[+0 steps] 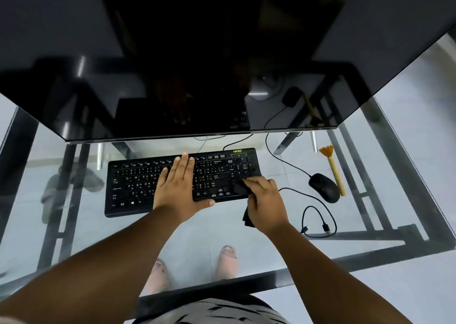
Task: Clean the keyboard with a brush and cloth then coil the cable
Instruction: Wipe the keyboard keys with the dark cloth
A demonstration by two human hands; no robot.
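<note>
A black keyboard [128, 185] lies on the glass desk below the monitor. My left hand [179, 186] rests flat on its middle keys, fingers spread. My right hand [265, 204] is closed on a black cloth [240, 186], pressed onto the keyboard's right end near the number pad; part of the cloth hangs below the hand at the desk. A yellow brush [333, 169] lies on the desk at the far right. The keyboard's cable [237, 141] runs from its back edge under the monitor.
A large dark monitor [197, 64] overhangs the back of the desk. A black mouse [323, 187] with its cord sits right of the keyboard, next to the brush. A short looped black cable [332, 221] lies near the front right. The glass desk [370, 225] has a dark metal frame.
</note>
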